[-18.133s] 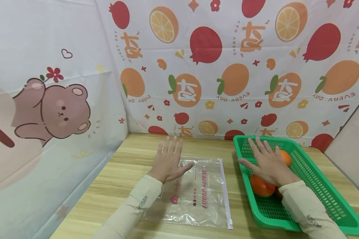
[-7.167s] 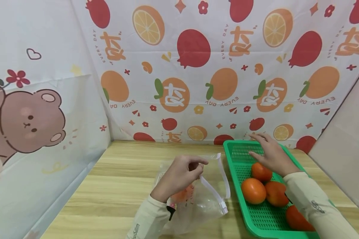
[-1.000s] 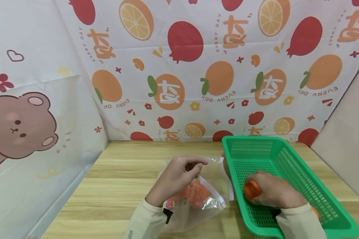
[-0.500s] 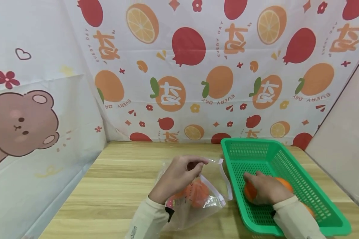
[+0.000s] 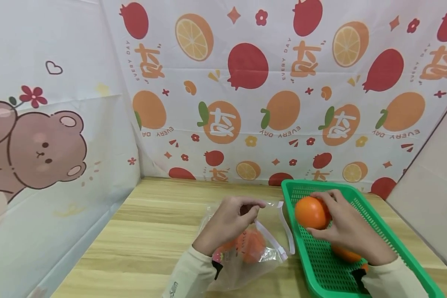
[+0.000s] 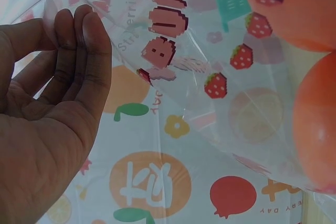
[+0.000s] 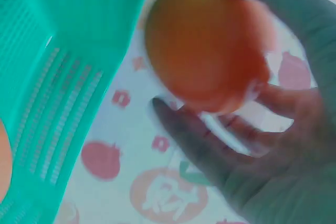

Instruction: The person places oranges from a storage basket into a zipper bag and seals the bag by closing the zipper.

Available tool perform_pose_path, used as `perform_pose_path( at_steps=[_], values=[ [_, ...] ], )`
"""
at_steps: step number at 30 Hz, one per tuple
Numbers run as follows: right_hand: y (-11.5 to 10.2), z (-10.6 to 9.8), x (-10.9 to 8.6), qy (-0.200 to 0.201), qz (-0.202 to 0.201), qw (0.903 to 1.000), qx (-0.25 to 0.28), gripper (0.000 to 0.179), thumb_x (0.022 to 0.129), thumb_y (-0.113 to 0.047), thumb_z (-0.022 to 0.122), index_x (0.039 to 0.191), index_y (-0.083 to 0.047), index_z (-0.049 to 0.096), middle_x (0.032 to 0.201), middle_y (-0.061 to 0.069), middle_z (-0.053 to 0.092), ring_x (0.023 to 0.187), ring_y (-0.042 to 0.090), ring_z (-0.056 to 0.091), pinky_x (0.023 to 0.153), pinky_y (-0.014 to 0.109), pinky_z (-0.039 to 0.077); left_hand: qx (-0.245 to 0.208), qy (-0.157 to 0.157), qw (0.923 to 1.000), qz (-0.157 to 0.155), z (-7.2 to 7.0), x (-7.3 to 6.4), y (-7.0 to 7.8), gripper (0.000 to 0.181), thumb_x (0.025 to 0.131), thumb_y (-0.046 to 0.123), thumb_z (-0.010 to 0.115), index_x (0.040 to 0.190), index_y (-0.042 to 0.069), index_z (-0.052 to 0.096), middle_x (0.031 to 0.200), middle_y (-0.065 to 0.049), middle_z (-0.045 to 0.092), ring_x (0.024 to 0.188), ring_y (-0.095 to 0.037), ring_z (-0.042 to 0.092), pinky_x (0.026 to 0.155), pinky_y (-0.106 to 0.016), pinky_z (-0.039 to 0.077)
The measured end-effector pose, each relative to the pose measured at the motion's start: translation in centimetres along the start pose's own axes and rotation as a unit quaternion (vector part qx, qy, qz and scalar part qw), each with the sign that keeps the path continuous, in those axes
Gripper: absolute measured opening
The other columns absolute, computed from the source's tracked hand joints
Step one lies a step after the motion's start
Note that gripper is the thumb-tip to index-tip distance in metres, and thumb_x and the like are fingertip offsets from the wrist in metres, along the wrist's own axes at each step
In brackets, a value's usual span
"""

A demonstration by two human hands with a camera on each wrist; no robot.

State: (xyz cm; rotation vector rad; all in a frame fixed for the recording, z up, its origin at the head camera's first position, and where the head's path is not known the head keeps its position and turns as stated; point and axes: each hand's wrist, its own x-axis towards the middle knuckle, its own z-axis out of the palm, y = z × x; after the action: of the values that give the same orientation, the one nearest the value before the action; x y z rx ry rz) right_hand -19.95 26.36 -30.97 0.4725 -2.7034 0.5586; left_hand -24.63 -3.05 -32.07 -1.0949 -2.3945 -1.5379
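Note:
My right hand grips an orange-red tomato between thumb and fingers, raised over the left part of the green basket. The right wrist view shows that tomato, a bit blurred, with fingers around it. My left hand pinches the upper edge of a clear zip bag. Thumb and fingertips meet on the film in the left wrist view. The bag's lilac zip strip gapes, its mouth facing the basket. Inside the bag lie tomatoes, two of them showing in the left wrist view.
More tomatoes lie in the basket, partly behind my right hand and wrist. The basket stands at the right of the wooden table, close to the bag. A fruit-printed cloth rises behind the table, and a bear-printed cloth hangs at left.
My right hand has lifted a tomato from the basket floor and moved up and slightly left. The left hand keeps its pinch on the bag. Over earlier frames, tomatoes have gone into the bag.

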Motion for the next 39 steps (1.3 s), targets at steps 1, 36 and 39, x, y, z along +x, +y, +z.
perform_pose_path(
  at_steps=[1, 36, 39],
  values=[
    [-0.3, 0.0, 0.1, 0.007, -0.011, 0.9994, 0.033, 0.075, 0.071, -0.028, 0.094, 0.133, -0.008, 0.055, 0.121, 0.014, 0.053, 0.096, 0.028, 0.058, 0.070, 0.042, 0.059, 0.000, -0.001, 1.0000, -0.003, 0.0, 0.0, 0.0, 0.022, 0.100, 0.003, 0.057, 0.110, 0.006, 0.077, 0.077, 0.005, 0.066, 0.065, -0.007, 0.056, 0.056, -0.022, 0.047],
    [-2.6, 3.2, 2.7, -0.109, -0.091, 0.9757, 0.167, 0.074, 0.079, -0.027, 0.089, 0.140, -0.012, 0.052, 0.131, 0.001, 0.055, 0.111, 0.021, 0.059, 0.086, 0.031, 0.057, -0.014, -0.021, 0.9997, 0.001, 0.0, 0.2, 0.3, 0.024, 0.101, 0.005, 0.059, 0.119, 0.005, 0.075, 0.107, -0.003, 0.074, 0.076, -0.007, 0.061, 0.071, -0.022, 0.055],
    [-2.7, 2.9, 2.8, -0.111, -0.108, 0.9779, 0.140, 0.075, 0.076, -0.020, 0.091, 0.141, -0.013, 0.053, 0.133, 0.000, 0.055, 0.112, 0.020, 0.059, 0.089, 0.036, 0.057, -0.017, -0.019, 0.9996, -0.009, -0.2, 0.1, 0.3, 0.025, 0.102, 0.006, 0.058, 0.120, 0.006, 0.074, 0.105, -0.003, 0.074, 0.074, -0.008, 0.061, 0.070, -0.022, 0.055]
  ],
)
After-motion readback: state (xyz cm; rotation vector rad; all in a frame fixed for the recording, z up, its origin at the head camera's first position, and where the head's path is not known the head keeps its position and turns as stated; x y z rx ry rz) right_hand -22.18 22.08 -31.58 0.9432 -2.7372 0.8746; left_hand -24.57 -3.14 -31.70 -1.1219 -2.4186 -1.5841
